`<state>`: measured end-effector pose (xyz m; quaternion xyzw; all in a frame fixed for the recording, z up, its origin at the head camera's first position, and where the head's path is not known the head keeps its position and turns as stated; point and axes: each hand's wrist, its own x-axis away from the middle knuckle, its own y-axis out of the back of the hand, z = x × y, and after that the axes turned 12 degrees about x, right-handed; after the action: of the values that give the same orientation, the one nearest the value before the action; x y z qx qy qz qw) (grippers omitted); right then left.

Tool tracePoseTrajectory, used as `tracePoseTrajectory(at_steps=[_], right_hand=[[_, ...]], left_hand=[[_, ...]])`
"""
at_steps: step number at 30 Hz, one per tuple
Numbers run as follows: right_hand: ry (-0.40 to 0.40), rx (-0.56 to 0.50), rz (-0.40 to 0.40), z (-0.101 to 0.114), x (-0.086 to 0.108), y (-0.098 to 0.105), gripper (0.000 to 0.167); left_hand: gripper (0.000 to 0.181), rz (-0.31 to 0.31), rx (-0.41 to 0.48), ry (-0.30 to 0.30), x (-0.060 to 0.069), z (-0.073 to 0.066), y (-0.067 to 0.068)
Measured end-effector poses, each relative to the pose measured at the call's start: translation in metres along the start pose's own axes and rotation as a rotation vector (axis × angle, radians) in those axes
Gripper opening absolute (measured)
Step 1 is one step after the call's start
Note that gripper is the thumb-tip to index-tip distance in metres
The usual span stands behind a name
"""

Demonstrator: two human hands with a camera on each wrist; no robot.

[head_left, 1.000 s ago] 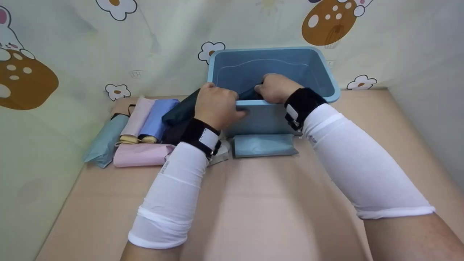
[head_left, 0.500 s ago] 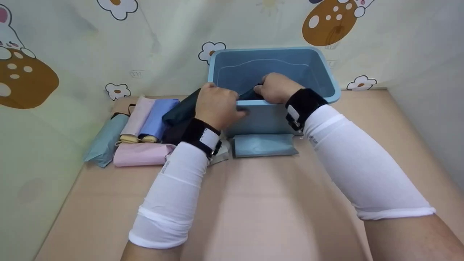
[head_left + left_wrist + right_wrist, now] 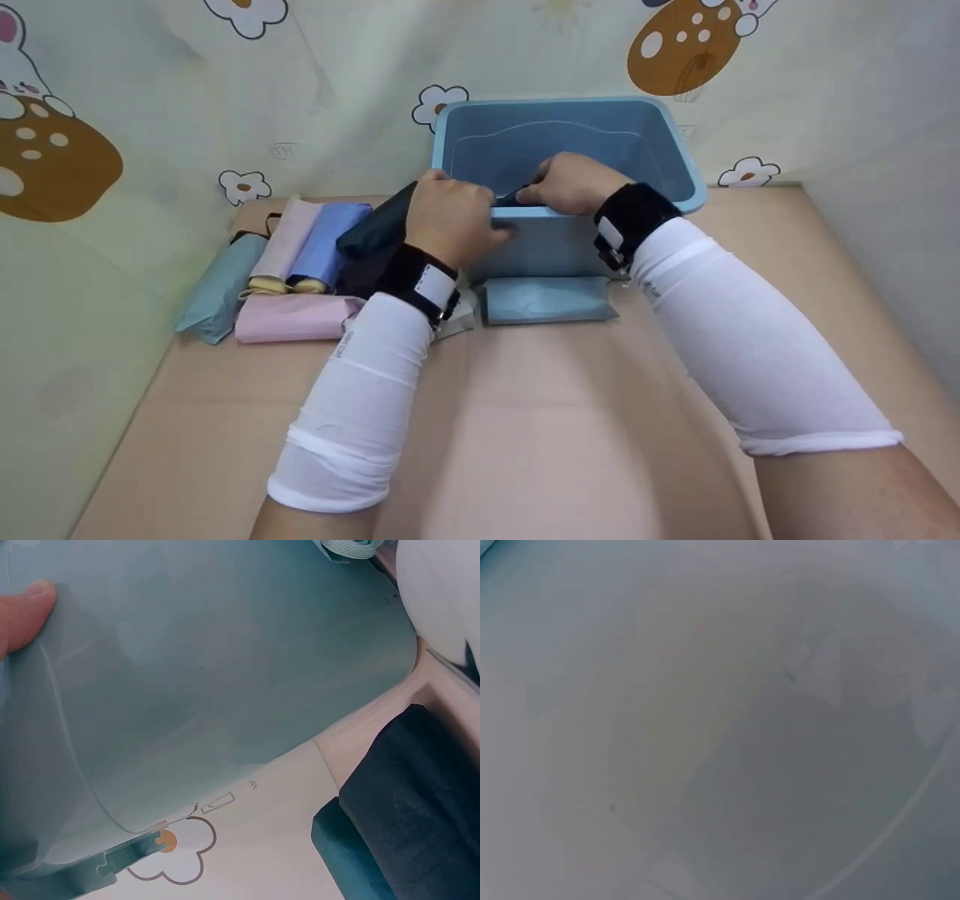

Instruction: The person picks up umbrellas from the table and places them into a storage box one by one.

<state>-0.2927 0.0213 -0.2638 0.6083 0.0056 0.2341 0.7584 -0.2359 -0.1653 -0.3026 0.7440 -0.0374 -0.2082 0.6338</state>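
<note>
At the front-left corner of the blue bin, my left hand grips the rim from above. Its thumb lies against the outer wall in the left wrist view. My right hand reaches over the front rim, fingers curled inside, pinching a dark item that shows between both hands; the fingertips are partly hidden. The right wrist view has only a blurred bin wall. A dark green bundle rests left of the bin, beside my left hand.
Left of the bin lie a teal package, a pale pink roll, a blue roll and a pink package. Another teal package lies before the bin, near a whitish box. A patterned curtain hangs behind.
My right hand's fingers have shifted slightly down and left inside the bin, and less of the dark item shows. My left hand has stayed on the rim.
</note>
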Motion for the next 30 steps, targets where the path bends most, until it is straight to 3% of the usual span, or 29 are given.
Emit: tracePoseTrajectory(at_steps=[18,30], right_hand=[[0.067,-0.049,0.008,-0.0046,-0.0001,0.0012,0.042],[0.069,-0.106,-0.018,-0.0058,0.0018,0.0018,0.042]], left_hand=[[0.052,-0.038,0.001,-0.027,0.0030,0.0003,0.0008],[0.052,-0.072,0.002,-0.044,0.0024,0.0019,-0.0014]])
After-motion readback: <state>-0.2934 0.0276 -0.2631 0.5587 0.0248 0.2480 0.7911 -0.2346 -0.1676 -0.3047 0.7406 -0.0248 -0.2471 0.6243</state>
